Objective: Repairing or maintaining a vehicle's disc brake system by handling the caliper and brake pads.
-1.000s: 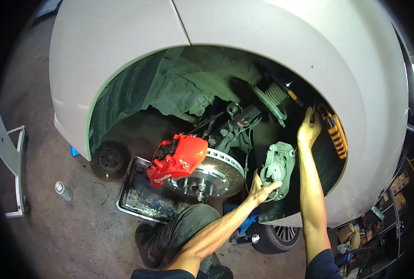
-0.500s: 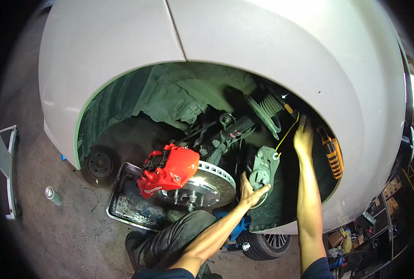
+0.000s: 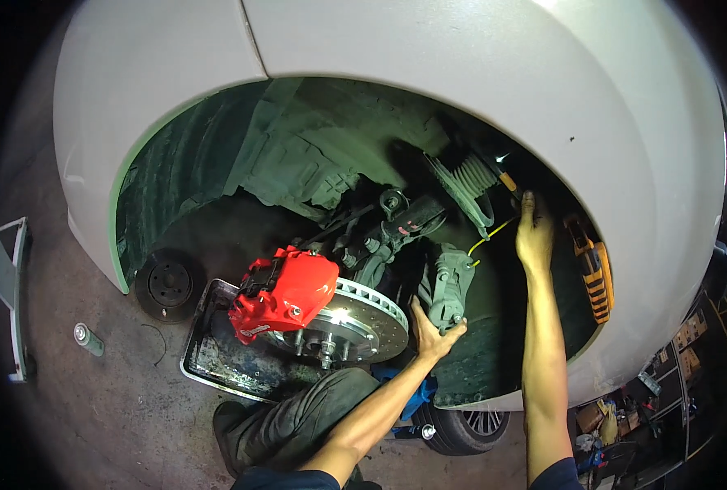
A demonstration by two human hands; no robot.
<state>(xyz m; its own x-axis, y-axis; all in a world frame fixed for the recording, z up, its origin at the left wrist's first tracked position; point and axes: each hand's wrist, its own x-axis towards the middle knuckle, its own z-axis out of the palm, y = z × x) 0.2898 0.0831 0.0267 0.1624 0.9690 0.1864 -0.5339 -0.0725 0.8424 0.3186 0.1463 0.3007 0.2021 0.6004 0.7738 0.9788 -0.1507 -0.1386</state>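
Head view, clock about view's centre. Grey caliper (image 3: 449,286) at 4 o'clock inside wheel arch (image 3: 175,200), left hand (image 3: 431,336) gripping its lower end. Yellow cord (image 3: 488,236) runs from caliper's upper end toward right hand (image 3: 535,238), 3 o'clock; fingers bent, grip cannot be told. Red caliper (image 3: 298,286) over brake disc (image 3: 380,328), 8 o'clock.

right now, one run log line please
left hand: holds grey caliper; right hand: beside yellow cord; red caliper: over brake disc
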